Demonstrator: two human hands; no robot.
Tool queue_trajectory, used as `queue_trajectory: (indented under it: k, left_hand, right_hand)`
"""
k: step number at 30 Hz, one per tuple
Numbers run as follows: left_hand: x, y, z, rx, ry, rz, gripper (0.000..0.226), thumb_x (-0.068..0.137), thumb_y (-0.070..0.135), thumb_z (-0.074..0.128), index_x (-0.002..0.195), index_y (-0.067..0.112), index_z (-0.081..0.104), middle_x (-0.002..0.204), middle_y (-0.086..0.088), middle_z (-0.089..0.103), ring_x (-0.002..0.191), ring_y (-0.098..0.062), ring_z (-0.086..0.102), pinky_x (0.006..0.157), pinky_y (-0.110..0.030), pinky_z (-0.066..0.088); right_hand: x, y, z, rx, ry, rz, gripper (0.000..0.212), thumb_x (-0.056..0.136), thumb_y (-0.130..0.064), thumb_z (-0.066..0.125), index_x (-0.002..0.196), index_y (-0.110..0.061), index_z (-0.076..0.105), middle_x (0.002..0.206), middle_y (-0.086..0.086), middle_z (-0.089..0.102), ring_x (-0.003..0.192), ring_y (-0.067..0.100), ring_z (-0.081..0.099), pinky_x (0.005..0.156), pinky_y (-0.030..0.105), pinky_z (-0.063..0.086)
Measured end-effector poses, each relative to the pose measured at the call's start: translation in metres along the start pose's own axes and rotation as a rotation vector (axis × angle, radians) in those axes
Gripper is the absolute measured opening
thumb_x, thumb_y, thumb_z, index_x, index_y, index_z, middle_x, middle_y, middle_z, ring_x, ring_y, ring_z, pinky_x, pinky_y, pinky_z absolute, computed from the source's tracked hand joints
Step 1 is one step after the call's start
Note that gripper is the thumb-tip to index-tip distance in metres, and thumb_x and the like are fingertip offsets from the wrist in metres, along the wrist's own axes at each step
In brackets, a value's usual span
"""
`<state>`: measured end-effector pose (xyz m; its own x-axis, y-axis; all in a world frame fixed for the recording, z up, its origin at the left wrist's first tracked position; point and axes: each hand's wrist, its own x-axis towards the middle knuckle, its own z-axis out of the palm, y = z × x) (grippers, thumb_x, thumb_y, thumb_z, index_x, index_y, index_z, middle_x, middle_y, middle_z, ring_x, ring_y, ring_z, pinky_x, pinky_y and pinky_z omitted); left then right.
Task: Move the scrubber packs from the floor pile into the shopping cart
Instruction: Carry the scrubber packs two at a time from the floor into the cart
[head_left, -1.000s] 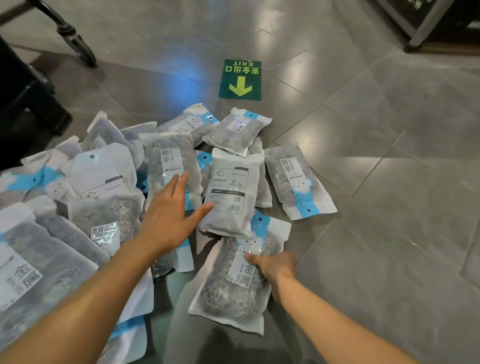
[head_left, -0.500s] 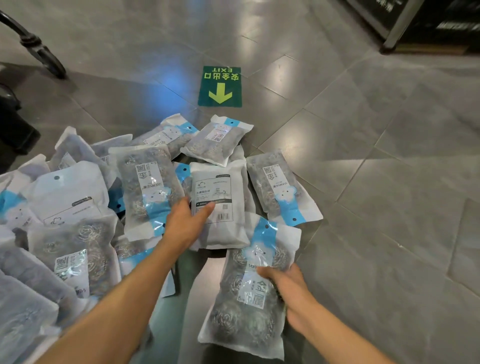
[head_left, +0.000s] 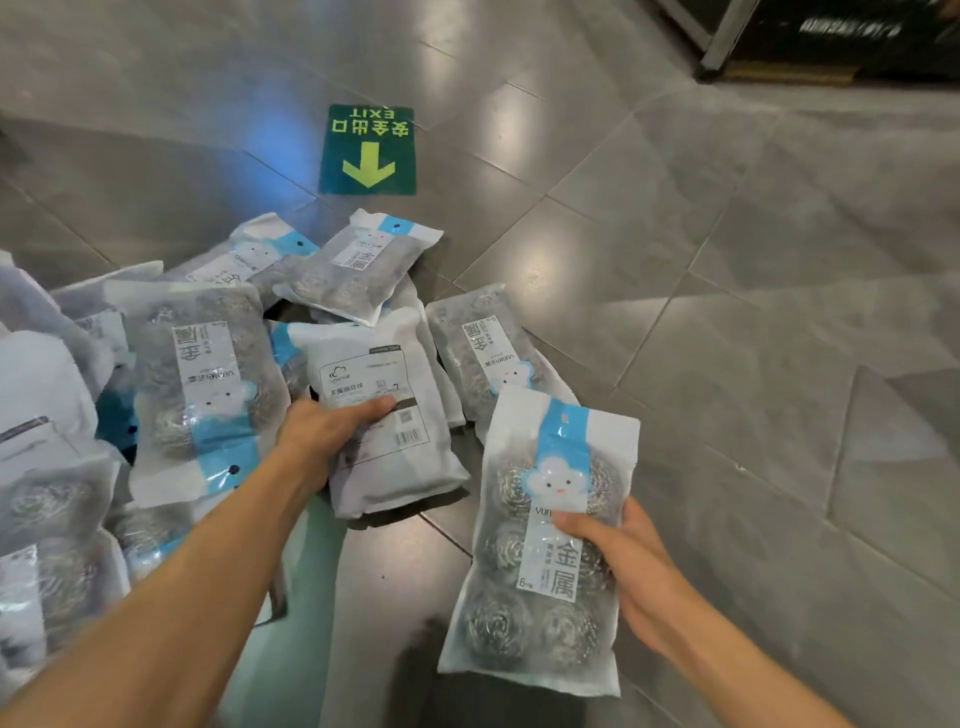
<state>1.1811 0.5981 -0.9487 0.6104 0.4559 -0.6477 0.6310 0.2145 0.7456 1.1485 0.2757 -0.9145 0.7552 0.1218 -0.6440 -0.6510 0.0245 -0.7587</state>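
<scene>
Grey tile floor (head_left: 727, 364); each hand's grip holds one scrubber pack

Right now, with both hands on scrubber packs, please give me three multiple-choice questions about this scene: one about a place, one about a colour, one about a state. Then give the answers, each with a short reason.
1. Where is the exit sign?
A. On the floor beyond the pile
B. On a wall
C. On a pack

2. What colour is the exit sign's background?
A. Red
B. Green
C. White

3. What is the right hand doing?
A. Resting flat on the floor
B. Hanging free
C. Holding a pack

Answers:
1. A: the exit sign lies flat on the grey tiles behind the packs.
2. B: its background is green, with a yellow arrow.
3. C: the right hand grips the cloud-label pack, thumb over its front, while the left hand holds the white-backed pack.
</scene>
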Motion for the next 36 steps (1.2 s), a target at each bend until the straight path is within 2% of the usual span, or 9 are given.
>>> queue_trajectory:
  k: [2, 6, 11, 16, 22, 26, 28, 31, 36]
  left_hand:
    - [-0.002, -0.004, -0.001, 0.019, -0.015, 0.016, 0.047, 0.066, 0.016, 0.095, 0.107, 0.008, 0.074, 0.096, -0.007, 0.08, 0.086, -0.024, 0.077, 0.07, -0.038, 0.063]
    - [-0.008, -0.013, -0.009, 0.077, -0.019, 0.118, 0.058, 0.062, 0.012, 0.097, 0.114, 0.009, 0.069, 0.102, -0.008, 0.079, 0.091, -0.029, 0.078, 0.082, -0.052, 0.064]
    - [-0.049, 0.004, -0.031, 0.038, -0.045, 0.261, 0.058, 0.069, 0.009, 0.093, 0.119, 0.01, 0.065, 0.105, -0.005, 0.079, 0.094, -0.025, 0.077, 0.073, -0.035, 0.063]
    - [-0.131, 0.057, -0.069, 0.017, -0.06, 0.321, 0.06, 0.069, 0.014, 0.094, 0.121, 0.017, 0.064, 0.106, -0.001, 0.08, 0.094, -0.024, 0.078, 0.084, -0.045, 0.062]
    - [-0.279, 0.183, -0.101, 0.001, -0.095, 0.367, 0.051, 0.073, 0.005, 0.088, 0.118, 0.013, 0.065, 0.104, -0.004, 0.08, 0.094, -0.025, 0.078, 0.085, -0.044, 0.061]
    - [-0.389, 0.29, -0.119, -0.003, -0.123, 0.387, 0.075, 0.055, 0.022, 0.1, 0.119, 0.013, 0.062, 0.106, -0.003, 0.08, 0.095, -0.026, 0.078, 0.086, -0.046, 0.061]
    - [-0.446, 0.349, -0.126, -0.003, -0.123, 0.406, 0.083, 0.048, 0.034, 0.096, 0.12, 0.013, 0.062, 0.107, -0.002, 0.08, 0.096, -0.025, 0.078, 0.086, -0.047, 0.061]
    - [-0.528, 0.433, -0.138, -0.01, -0.141, 0.457, 0.085, 0.047, 0.037, 0.094, 0.122, 0.014, 0.062, 0.11, -0.003, 0.079, 0.099, -0.026, 0.077, 0.087, -0.047, 0.06]
    - [-0.641, 0.544, -0.154, -0.03, -0.13, 0.532, 0.083, 0.045, 0.037, 0.094, 0.12, 0.014, 0.067, 0.108, -0.003, 0.08, 0.097, -0.026, 0.078, 0.081, -0.043, 0.06]
  right_hand:
    - [0.003, -0.006, 0.0, 0.006, -0.004, -0.021, 0.05, 0.084, 0.003, 0.077, 0.128, -0.012, 0.06, 0.111, 0.011, 0.079, 0.101, 0.03, 0.077, 0.088, 0.045, 0.06]
    - [0.008, -0.022, 0.009, 0.015, -0.003, -0.071, 0.051, 0.083, 0.003, 0.078, 0.127, -0.011, 0.059, 0.111, 0.01, 0.079, 0.101, 0.028, 0.077, 0.085, 0.043, 0.062]
    - [0.003, -0.055, 0.027, -0.009, -0.052, -0.149, 0.05, 0.081, 0.007, 0.077, 0.124, -0.011, 0.059, 0.113, 0.011, 0.078, 0.1, 0.026, 0.077, 0.08, 0.037, 0.065]
    - [-0.042, -0.113, 0.043, -0.048, -0.098, -0.2, 0.052, 0.081, 0.005, 0.078, 0.127, -0.01, 0.06, 0.111, 0.009, 0.079, 0.1, 0.026, 0.077, 0.078, 0.037, 0.065]
    - [-0.164, -0.235, 0.048, -0.06, -0.097, -0.199, 0.073, 0.064, -0.011, 0.086, 0.131, -0.01, 0.057, 0.114, 0.01, 0.078, 0.103, 0.029, 0.076, 0.091, 0.048, 0.06]
    - [-0.267, -0.348, 0.048, -0.062, -0.08, -0.235, 0.064, 0.067, -0.008, 0.084, 0.126, -0.011, 0.061, 0.112, 0.01, 0.079, 0.103, 0.028, 0.076, 0.092, 0.048, 0.059]
    - [-0.32, -0.412, 0.049, -0.063, -0.077, -0.263, 0.056, 0.07, -0.006, 0.083, 0.121, -0.014, 0.061, 0.109, 0.007, 0.08, 0.101, 0.027, 0.077, 0.09, 0.047, 0.06]
    - [-0.396, -0.504, 0.052, -0.063, -0.078, -0.329, 0.058, 0.068, -0.009, 0.084, 0.121, -0.015, 0.062, 0.108, 0.005, 0.08, 0.1, 0.025, 0.077, 0.087, 0.044, 0.063]
    - [-0.507, -0.625, 0.055, -0.044, -0.105, -0.415, 0.06, 0.068, -0.011, 0.085, 0.124, -0.014, 0.063, 0.111, 0.006, 0.08, 0.102, 0.026, 0.077, 0.093, 0.047, 0.059]
